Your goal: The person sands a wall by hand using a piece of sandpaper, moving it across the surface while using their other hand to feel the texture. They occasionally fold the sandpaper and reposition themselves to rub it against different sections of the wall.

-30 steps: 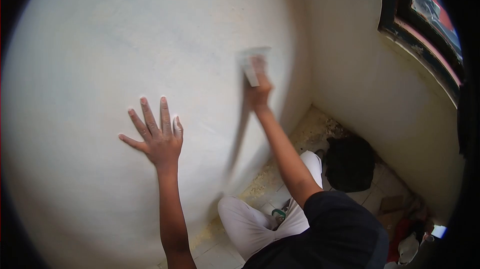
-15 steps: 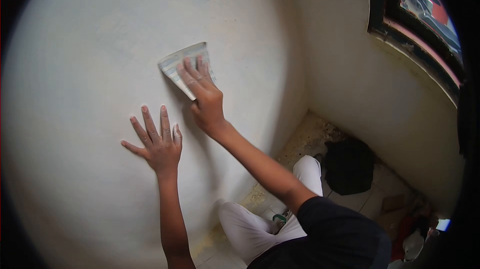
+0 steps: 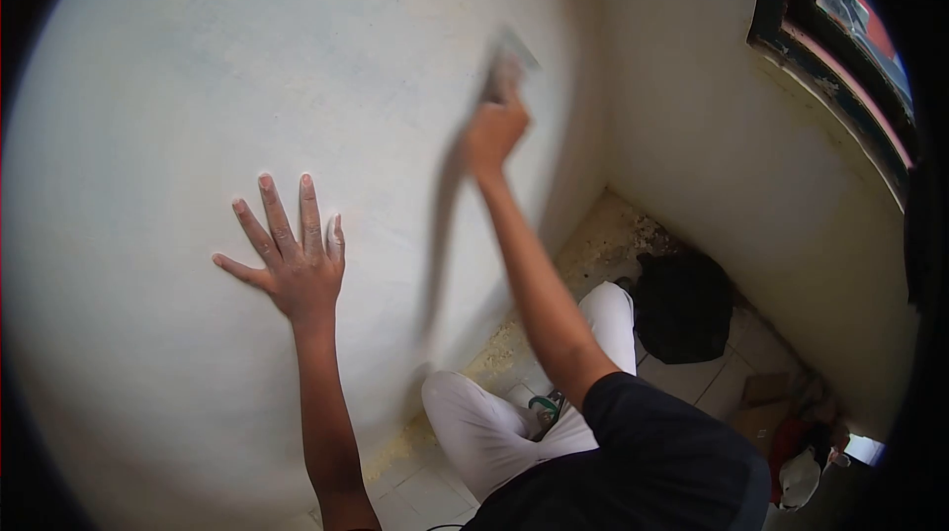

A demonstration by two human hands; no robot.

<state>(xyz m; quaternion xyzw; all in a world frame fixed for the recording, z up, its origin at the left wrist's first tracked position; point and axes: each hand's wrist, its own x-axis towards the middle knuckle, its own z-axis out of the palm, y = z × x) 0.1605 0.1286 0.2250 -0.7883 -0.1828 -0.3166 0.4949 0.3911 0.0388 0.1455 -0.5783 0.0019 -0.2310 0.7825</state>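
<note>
My left hand [image 3: 301,269] lies flat on the pale wall [image 3: 376,135] with its fingers spread; white dust coats some of its fingers. Higher up and to the right, my right hand [image 3: 496,131] presses a sheet of sandpaper [image 3: 520,46] against the same wall, near the corner. Motion blurs the sheet and the fingertips. The right arm casts a shadow down the wall.
On the right is a dark-framed window [image 3: 840,86] in the side wall. Below it a black bag-like bundle [image 3: 682,309] sits on the tiled floor [image 3: 717,388]. A red and white heap [image 3: 799,472] lies at lower right. My bent legs in light trousers [image 3: 474,432] are close to the wall.
My right hand has swept the sandpaper up and to the right across the wall, toward the corner. My left hand stays flat on the wall; the view has shifted slightly.
</note>
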